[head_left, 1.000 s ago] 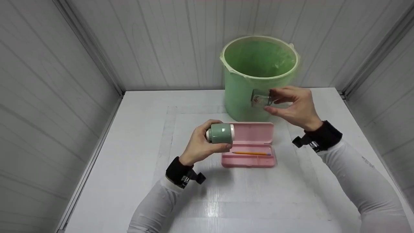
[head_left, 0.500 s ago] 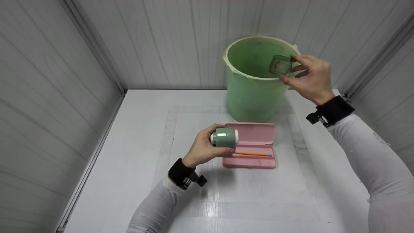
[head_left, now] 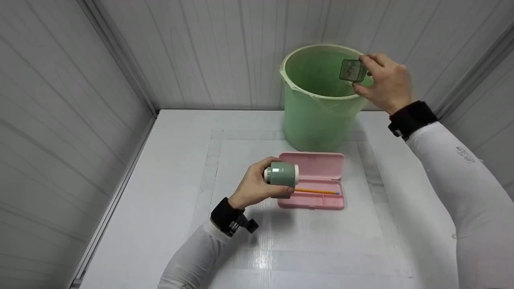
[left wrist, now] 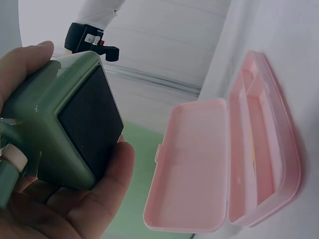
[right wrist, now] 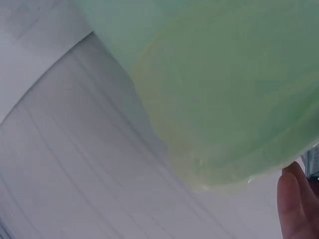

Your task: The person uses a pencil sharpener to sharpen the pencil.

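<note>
My left hand (head_left: 256, 184) grips a green desk pencil sharpener (head_left: 283, 174) with white ends, held above the pencil case. Its black square base faces the left wrist camera. Up at the back right, my right hand (head_left: 388, 82) pinches a small clear shavings container (head_left: 350, 70) between thumb and fingers. Dark bits show through its wall. The container is over the mouth of a tall green bucket (head_left: 315, 124), near the right rim. In the right wrist view only some fingertips (right wrist: 291, 199) and a sliver of the container show, beside the bucket's rim.
An open pink pencil case (head_left: 311, 165) lies on the white table (head_left: 172, 172) in front of the bucket. Inside its tray rests a yellow pencil (head_left: 319, 191), partly hidden by my left hand. Grey panelled walls (head_left: 217, 52) enclose the table at the back and sides.
My right hand has lifted the container from in front of the bucket to over its mouth and turned it. My left hand and the sharpener have shifted only slightly in view.
</note>
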A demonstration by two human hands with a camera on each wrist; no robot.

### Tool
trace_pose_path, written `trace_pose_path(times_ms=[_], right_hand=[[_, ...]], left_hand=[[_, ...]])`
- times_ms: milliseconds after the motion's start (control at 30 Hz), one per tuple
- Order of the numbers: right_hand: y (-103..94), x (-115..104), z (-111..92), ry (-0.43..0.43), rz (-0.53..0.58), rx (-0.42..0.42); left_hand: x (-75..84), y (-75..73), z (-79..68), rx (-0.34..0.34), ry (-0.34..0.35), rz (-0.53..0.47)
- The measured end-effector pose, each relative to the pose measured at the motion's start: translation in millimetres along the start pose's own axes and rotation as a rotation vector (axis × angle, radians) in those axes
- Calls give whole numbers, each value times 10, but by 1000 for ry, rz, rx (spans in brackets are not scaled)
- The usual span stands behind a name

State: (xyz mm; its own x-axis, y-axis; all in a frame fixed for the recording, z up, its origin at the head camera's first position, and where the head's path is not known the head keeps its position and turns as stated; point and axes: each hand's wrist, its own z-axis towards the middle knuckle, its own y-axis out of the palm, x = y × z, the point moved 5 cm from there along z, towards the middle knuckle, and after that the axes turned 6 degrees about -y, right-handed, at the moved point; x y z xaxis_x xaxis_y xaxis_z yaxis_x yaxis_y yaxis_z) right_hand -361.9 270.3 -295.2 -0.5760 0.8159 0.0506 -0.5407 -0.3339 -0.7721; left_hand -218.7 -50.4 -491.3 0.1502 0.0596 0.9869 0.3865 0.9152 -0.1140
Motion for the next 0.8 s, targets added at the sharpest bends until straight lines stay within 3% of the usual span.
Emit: trace_pose_path(times_ms=[500, 800], right_hand=[[33, -213, 99, -325, -254, 54], [40, -389, 107, -607, -463, 48]], left_hand=[[-17, 53, -2, -20, -5, 48], [-8, 62, -5, -22, -3, 65]])
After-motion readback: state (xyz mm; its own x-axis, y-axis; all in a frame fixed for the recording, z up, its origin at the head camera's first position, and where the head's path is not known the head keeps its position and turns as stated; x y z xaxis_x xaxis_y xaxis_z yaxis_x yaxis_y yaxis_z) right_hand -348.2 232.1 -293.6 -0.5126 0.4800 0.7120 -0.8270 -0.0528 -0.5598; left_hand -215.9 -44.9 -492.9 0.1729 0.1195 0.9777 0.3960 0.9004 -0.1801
